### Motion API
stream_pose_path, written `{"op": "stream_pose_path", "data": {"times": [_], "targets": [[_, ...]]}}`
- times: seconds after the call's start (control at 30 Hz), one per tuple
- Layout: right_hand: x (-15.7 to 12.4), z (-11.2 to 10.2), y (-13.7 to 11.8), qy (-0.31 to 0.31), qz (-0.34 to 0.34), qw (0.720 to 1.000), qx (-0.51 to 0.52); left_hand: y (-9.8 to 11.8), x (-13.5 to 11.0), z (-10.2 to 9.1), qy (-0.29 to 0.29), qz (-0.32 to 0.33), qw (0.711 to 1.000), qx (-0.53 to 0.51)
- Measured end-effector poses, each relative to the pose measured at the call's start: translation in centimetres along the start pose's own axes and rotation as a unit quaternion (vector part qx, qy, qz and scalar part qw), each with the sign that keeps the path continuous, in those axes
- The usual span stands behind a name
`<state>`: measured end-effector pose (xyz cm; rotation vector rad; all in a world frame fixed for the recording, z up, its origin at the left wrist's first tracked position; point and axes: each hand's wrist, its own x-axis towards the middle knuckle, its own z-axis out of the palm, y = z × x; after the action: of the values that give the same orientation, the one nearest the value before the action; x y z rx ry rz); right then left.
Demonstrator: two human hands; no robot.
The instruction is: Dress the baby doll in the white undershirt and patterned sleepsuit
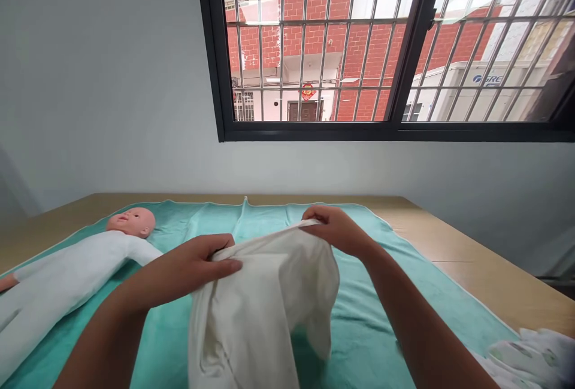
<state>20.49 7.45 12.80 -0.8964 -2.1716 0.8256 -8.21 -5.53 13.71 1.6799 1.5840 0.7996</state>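
Note:
A white cloth garment (251, 299) hangs between my two hands above a turquoise blanket (363, 323); its exact kind does not show. My left hand (204, 263) pinches its upper left edge, thumb on top. At the upper right edge, my right hand (335, 230) grips the fabric between thumb and fingers. The cloth drapes down in folds, and its lower end runs out of view at the bottom. To the left, a baby doll (130, 222) in white clothing lies on its back on the blanket, partly behind my left forearm.
The blanket covers much of a wooden table (431, 221). White patterned cloth (534, 356) lies bunched at the lower right. Behind the table stand a pale wall (314, 167) and a dark-framed window (309, 131) with metal bars.

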Motion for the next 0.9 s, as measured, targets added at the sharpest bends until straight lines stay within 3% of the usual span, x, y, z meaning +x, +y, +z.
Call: {"op": "stream_pose_path", "data": {"times": [0.07, 0.17, 0.27, 0.4, 0.5, 0.6, 0.77, 0.9], "targets": [[-0.2, -1.3, 0.3, 0.045, 0.024, 0.995, -0.082, -1.2, 1.0, -0.1, 0.079, -0.024, 0.995, 0.052], [-0.5, -2.3, 0.5, 0.063, 0.039, 0.980, -0.184, -1.8, 2.2, 0.0, 0.193, -0.032, 0.977, 0.080], [-0.7, -2.6, 0.1, 0.048, 0.047, 0.980, -0.186, -0.9, 2.2, -0.1, 0.255, -0.032, 0.959, 0.118], [-1.4, -3.2, -1.5, 0.049, 0.038, 0.992, -0.106, 1.8, 0.7, -0.3, 0.272, -0.019, 0.955, 0.120], [-2.5, -3.8, -3.2, 0.071, 0.024, 0.996, -0.050, 4.0, -1.2, -0.3, 0.301, -0.056, 0.949, 0.068], [-3.7, -4.8, -4.7, 0.077, 0.024, 0.997, 0.011, 5.0, -2.8, -0.5, 0.296, -0.072, 0.952, 0.026], [-3.6, -5.5, -4.6, 0.029, 0.055, 0.998, 0.017, 3.8, -2.6, -1.5, 0.248, -0.060, 0.962, 0.097], [-0.8, -3.0, -0.5, 0.036, 0.064, 0.997, -0.030, 0.3, 1.4, -0.7, 0.239, -0.044, 0.963, 0.115]]}}
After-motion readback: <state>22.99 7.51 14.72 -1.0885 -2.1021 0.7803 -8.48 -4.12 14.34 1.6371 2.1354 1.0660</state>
